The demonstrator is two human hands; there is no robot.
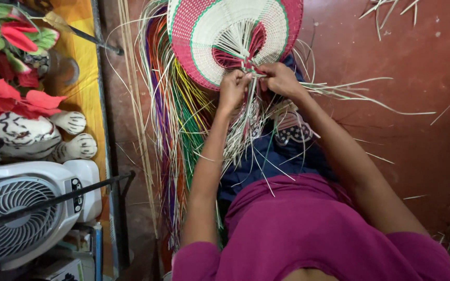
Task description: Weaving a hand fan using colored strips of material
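Note:
A round woven fan-shaped piece (220,31) in pink, cream and green lies ahead of me, with loose cream strips (246,112) hanging from its open centre. My left hand (233,88) pinches a bunch of those strips just below the weave. My right hand (279,78) grips strips beside it, at the weave's lower edge. Both hands nearly touch each other.
A bundle of coloured strips (175,114) in green, purple, yellow and orange lies left of my arms on the red-brown floor (417,62). At far left stand a white fan (24,208), a striped toy animal (27,135) and artificial red leaves (6,67). Stray strips (371,101) litter the right.

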